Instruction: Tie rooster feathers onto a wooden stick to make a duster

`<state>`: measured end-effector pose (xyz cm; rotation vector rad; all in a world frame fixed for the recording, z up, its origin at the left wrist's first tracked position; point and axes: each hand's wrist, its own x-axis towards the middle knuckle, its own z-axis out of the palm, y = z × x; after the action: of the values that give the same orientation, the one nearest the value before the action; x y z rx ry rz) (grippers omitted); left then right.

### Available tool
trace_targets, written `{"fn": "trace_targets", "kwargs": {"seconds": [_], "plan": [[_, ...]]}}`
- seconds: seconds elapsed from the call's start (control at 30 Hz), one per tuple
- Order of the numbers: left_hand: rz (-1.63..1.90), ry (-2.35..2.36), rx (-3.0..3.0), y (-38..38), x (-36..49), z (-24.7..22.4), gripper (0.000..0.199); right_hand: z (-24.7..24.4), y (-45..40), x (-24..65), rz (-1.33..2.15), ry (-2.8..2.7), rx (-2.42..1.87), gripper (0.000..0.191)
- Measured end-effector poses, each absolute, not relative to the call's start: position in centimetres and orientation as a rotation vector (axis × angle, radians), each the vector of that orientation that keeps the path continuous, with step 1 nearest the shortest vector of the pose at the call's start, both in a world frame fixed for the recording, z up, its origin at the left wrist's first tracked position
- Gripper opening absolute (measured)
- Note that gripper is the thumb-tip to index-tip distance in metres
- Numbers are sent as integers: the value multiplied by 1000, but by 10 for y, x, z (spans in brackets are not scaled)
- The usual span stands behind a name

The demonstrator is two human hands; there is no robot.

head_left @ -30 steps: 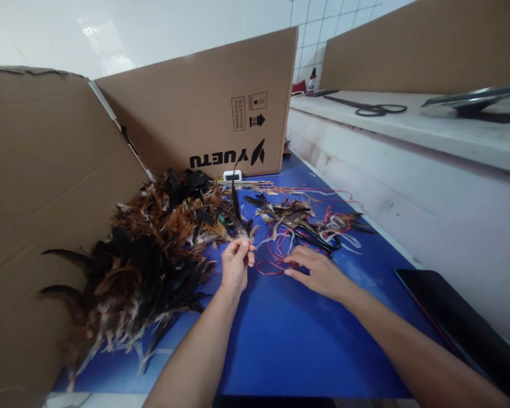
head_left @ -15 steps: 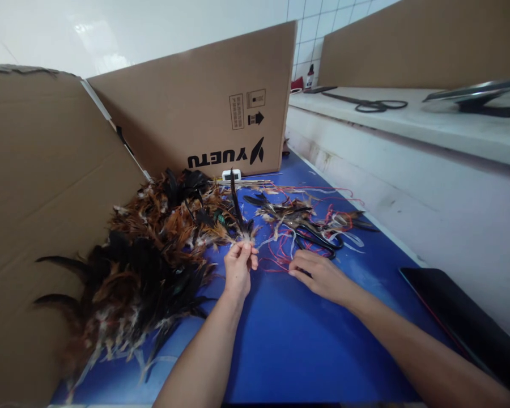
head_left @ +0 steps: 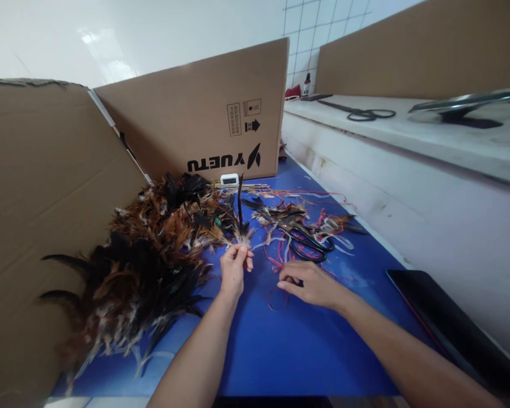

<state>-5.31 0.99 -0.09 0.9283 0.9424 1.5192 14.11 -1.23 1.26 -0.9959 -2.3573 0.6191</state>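
My left hand (head_left: 233, 269) is closed, thumb pressed on its fingers, around the base of a small feather bunch (head_left: 241, 226). One long dark feather rises from that bunch, with pale fluff low down. To the right, my right hand (head_left: 310, 283) is curled in a pinch on thin red string (head_left: 275, 306), a loop of which hangs below the fingertips. Just beyond it lie black-handled scissors (head_left: 312, 247), on tangled red string and white strips. Their blades are partly hidden by loose dark feathers (head_left: 280, 214).
A heap of brown and black feathers (head_left: 170, 218) covers the left of the blue table (head_left: 280, 357). Cardboard panels (head_left: 187, 124) stand behind and left. A small white digital display (head_left: 229, 179) sits at the back. On the right ledge rest dark scissors (head_left: 365, 113); a black flat object (head_left: 433, 306) lies below.
My right hand has shifted slightly left and nearer me, drawing the red string so a loop now shows beneath it. My left hand still holds the feather bunch. The view has tilted slightly.
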Motion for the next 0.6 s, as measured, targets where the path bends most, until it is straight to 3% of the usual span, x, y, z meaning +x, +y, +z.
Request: {"fn": "trace_targets", "kwargs": {"seconds": [0.27, 0.47, 0.6], "plan": [[1516, 973, 1024, 10, -53, -2, 29, 19, -12, 145, 522, -2116, -1003, 25], [1571, 1024, 1080, 10, -55, -2, 28, 22, 0, 155, 363, -1775, -1210, 16], [1611, 1059, 1067, 12, -56, -3, 28, 26, 20, 155, 319, -1911, -1358, 13]]}}
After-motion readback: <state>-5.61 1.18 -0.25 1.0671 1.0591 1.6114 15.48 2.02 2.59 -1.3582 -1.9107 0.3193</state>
